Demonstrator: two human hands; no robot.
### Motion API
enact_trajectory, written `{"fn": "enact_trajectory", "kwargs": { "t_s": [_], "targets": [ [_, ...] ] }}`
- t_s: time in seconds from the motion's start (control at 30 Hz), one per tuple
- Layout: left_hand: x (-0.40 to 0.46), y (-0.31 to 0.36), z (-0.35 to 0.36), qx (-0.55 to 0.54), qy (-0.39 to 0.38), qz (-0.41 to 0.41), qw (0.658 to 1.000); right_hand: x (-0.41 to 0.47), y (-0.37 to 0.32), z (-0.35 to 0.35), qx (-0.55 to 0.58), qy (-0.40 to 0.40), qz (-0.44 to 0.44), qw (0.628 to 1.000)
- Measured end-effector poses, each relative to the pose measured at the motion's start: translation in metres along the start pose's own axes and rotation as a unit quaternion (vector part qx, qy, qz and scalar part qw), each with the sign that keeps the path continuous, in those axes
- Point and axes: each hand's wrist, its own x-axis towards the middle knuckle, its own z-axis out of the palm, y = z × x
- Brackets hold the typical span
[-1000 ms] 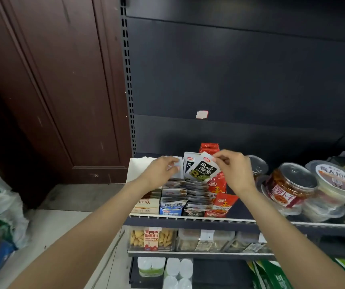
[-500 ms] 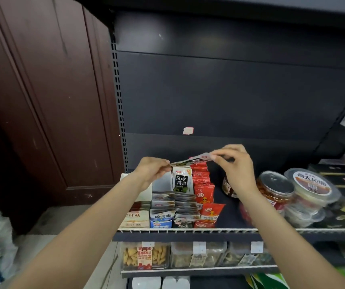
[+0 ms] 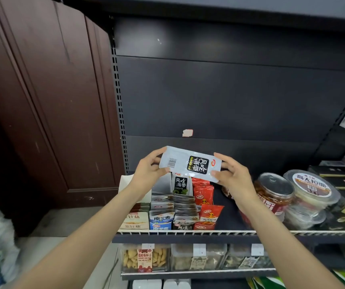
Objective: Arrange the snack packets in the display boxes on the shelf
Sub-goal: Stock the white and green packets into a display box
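So I've lifted the silver seaweed packet [image 3: 190, 164] clear of the display boxes [image 3: 183, 207], flipped it face-up, now stretched sideways between my left hand [image 3: 149, 170] and right hand [image 3: 233, 177].

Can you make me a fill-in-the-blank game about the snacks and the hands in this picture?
1. The silver packet is held by ____ hands.
2. The left hand grips the packet end with the ____ printed on it.
3. The packets in the box beside the jar are ____ in colour.

Missing words: two; barcode; red
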Motion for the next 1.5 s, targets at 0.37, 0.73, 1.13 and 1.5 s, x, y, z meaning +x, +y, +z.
{"fn": "enact_trajectory", "kwargs": {
  "t_s": [0.37, 0.73, 1.13, 1.5],
  "targets": [
    [0.006, -0.006, -0.004, 0.019, 0.0, 0.006, 1.0, 0.002, 0.005, 0.003, 0.017, -0.004, -0.012, 1.0],
    [0.029, -0.039, -0.011, 0.083, -0.025, -0.064, 0.994, 0.024, 0.006, 0.014, -0.213, 0.084, -0.152, 0.961],
    [0.073, -0.075, -0.03, 0.519, -0.173, 0.006, 0.837, 0.074, 0.023, 0.043, -0.454, 0.004, -0.123, 0.882],
    [0.1, -0.09, -0.035, 0.539, -0.248, -0.02, 0.804, 0.111, 0.062, 0.073, -0.544, -0.113, -0.042, 0.83]
  ]
}}
